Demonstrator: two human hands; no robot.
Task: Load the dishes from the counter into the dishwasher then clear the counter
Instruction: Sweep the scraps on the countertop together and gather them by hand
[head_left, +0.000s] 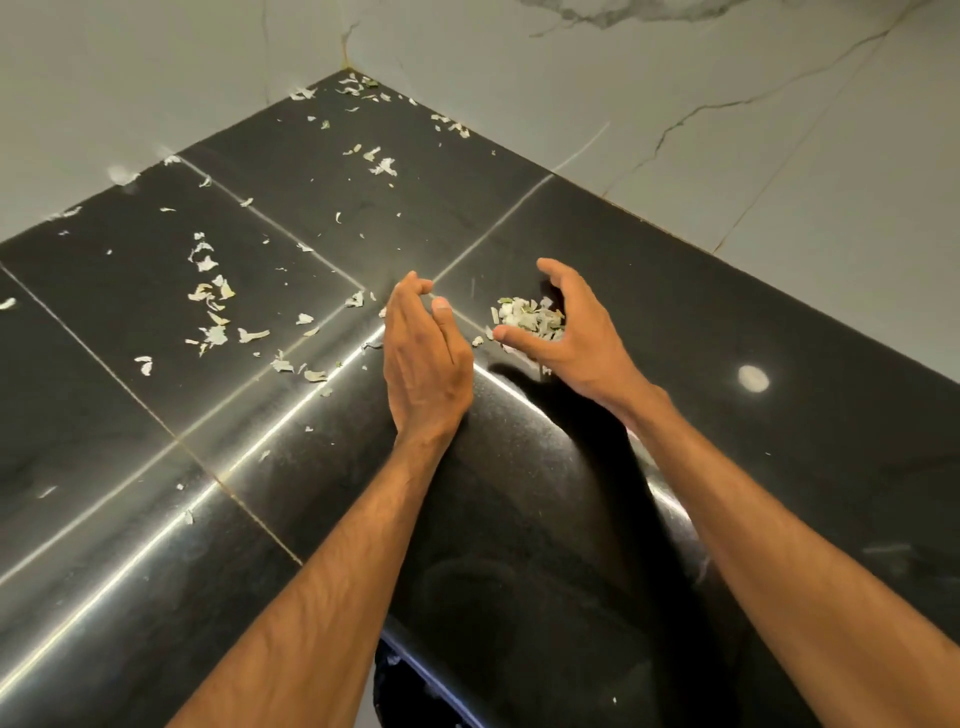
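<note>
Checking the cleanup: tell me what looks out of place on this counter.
Pale food scraps lie scattered across the black counter, reaching the back corner. One small pile sits gathered beside the right hand.

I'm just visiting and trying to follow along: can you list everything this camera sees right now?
counter: one, black, shiny, fills most of the view
walls: two, pale grey marble, meeting at the far corner
scrap pile: one, whitish-green, on the counter by the right hand
loose scraps: many, pale, scattered over the counter's left and far parts
left hand: one, fingers nearly straight, left of the pile
right hand: one, cupped beside the pile
</note>
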